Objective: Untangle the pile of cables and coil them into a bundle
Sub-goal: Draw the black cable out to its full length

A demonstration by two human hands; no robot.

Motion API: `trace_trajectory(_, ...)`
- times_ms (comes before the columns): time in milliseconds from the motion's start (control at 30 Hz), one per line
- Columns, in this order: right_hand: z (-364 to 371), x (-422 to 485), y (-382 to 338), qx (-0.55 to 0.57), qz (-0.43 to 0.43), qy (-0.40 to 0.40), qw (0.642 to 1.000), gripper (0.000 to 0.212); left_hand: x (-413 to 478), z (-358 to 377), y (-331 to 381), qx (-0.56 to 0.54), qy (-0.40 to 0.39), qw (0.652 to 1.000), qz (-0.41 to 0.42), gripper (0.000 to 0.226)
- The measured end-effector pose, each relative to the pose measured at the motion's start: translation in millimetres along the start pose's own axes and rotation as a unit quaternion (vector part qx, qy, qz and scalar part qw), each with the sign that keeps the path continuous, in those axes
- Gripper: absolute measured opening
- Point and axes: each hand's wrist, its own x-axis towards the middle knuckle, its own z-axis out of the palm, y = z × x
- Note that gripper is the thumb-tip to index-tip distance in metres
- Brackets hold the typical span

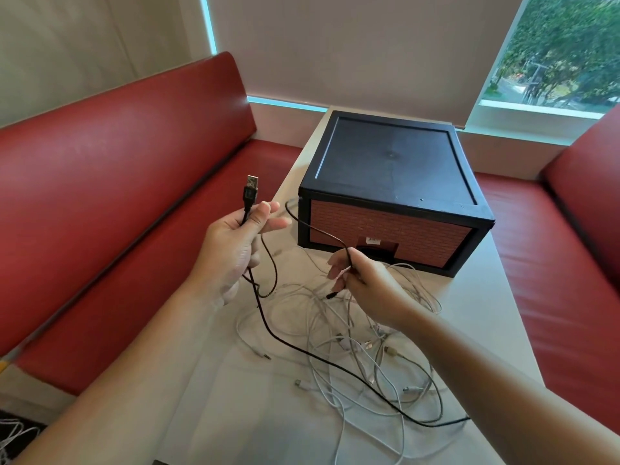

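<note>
Both hands are raised above the table (214,380) and share 1 black cable (268,327). On the left side, the left hand (235,250) has its fingers loosely curled round the cable just below a USB plug (252,185), which stands upright above the thumb; 2 fingertips point right, toward the box. From the bottom of that hand the cable drops to the table, then runs right across the white tangle, ending near the table's right edge. A thin loop of the same cable arcs from the left fingers over to the right hand (365,280), which pinches it between thumb and curled fingers, and a short black end hangs just under those fingers. Under and to the right of the hands lies the pile of white cables (352,347), spread loose and tangled on the table, several small plugs showing among the strands. Behind the pile sits a black box (392,169) with a brick-patterned front, and some white strands reach its base. Red bench seats (117,196) flank the table on both sides, and a window (563,52) showing trees is at the far right.
</note>
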Motion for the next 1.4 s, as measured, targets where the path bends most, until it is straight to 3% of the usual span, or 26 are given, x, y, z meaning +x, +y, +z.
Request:
trace_trajectory(67,-3,-8,-6,0.037,0.005,0.009,0.999,0.017,-1,3,-1,0.006,-0.007,1.000,0.003,0.028)
trace_trajectory(200,-18,-25,-4,0.021,0.012,0.058,0.998,0.021,-4,5,0,0.006,-0.017,1.000,-0.008,0.036)
trace_trajectory(300,-34,-36,-1,-0.043,0.014,0.077,0.996,0.019,-8,3,2,0.011,-0.049,0.998,-0.032,0.009)
trace_trajectory(333,-40,-41,-1,-0.083,0.025,0.058,0.995,0.017,-10,3,3,0.003,-0.057,0.997,-0.042,0.003)
trace_trajectory(467,-56,-60,1,-0.252,0.084,-0.028,0.964,0.019,-18,1,5,-0.017,-0.075,0.996,-0.045,0.022)
trace_trajectory(667,-58,-75,7,-0.392,0.187,-0.118,0.893,0.013,-27,1,4,-0.038,-0.098,0.993,-0.046,0.020)
trace_trajectory(767,-50,-76,-6,-0.420,0.174,-0.096,0.885,0.048,-31,3,5,-0.079,-0.097,0.990,-0.063,0.027)
trace_trajectory(900,-21,-69,-53,-0.305,0.011,-0.055,0.951,0.053,-39,5,9,-0.162,-0.139,0.972,-0.103,0.031)
trace_trajectory(1033,18,-49,-82,-0.159,-0.088,-0.068,0.981,0.039,-47,11,13,-0.220,-0.176,0.953,-0.112,0.024)
trace_trajectory(1167,28,-44,-86,-0.008,-0.084,-0.035,0.996,0.007,-53,6,15,-0.209,-0.168,0.961,-0.070,0.029)
trace_trajectory(1300,33,-46,-90,0.055,-0.084,0.004,0.995,0.020,-60,0,16,-0.216,-0.176,0.959,-0.058,0.027)
trace_trajectory(1400,36,-45,-93,0.081,-0.068,0.049,0.993,0.018,-64,2,12,-0.233,-0.174,0.954,-0.070,0.028)
